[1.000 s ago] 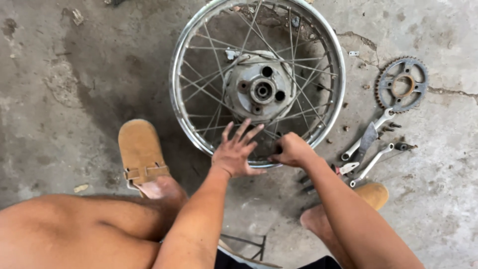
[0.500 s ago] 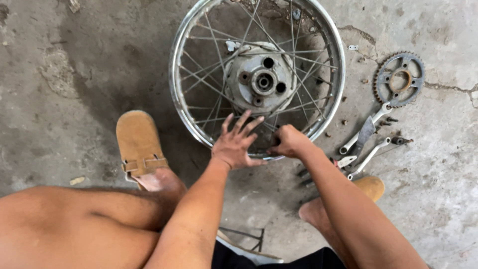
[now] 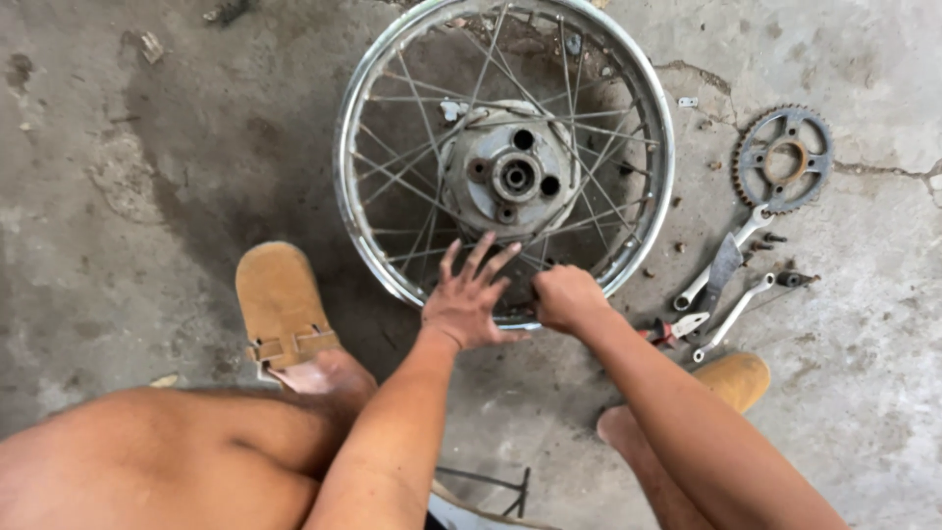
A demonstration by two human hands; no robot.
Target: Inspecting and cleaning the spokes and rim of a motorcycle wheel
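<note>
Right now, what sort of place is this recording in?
Probably an informal motorcycle repair spot, worked on the ground. A bare spoked wheel lies flat on stained, cracked concrete floor, with a sprocket and wrenches beside it.

Left hand (image 3: 469, 299) lies spread on the spoked wheel's (image 3: 505, 157) near rim; right hand (image 3: 566, 297) is fisted there; sprocket (image 3: 782, 159) far right.
</note>
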